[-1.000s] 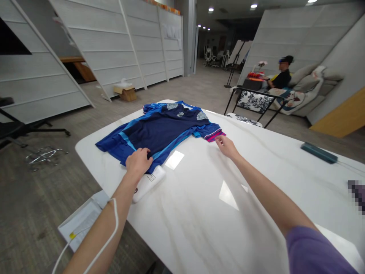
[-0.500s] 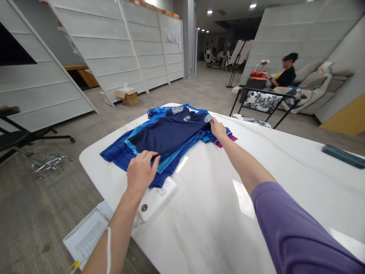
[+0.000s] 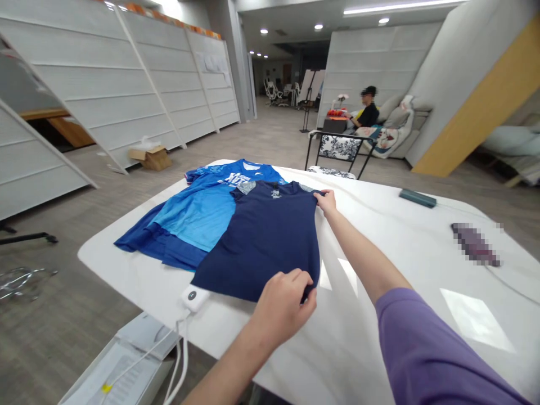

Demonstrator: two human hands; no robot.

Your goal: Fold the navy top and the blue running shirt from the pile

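A navy T-shirt (image 3: 270, 236) with grey patterned shoulders and a small chest print is spread over the white table (image 3: 371, 247), its collar away from me. My left hand (image 3: 289, 298) pinches its near right hem corner. At the far right, my right hand (image 3: 325, 201) grips the shirt's sleeve edge. Beneath and to the left lies a bright blue jersey (image 3: 198, 211) with white lettering, partly covered by the navy shirt. Darker blue cloth (image 3: 143, 233) shows along the jersey's left and near edges. A white power bank (image 3: 194, 298) sits partly under the navy hem.
White cables (image 3: 182, 349) run from the power bank past the table edge, near an open white box (image 3: 122, 360). A dark green case (image 3: 417, 198) and a blurred purple object (image 3: 475, 243) lie on the right. Beyond stand a patterned chair (image 3: 337, 147) and a seated person (image 3: 368, 115).
Both hands have drawn the navy T-shirt rightward and nearer, off most of the blue jersey. The jersey's lettering is now uncovered, while the shirt covers much of the power bank. The view has turned right.
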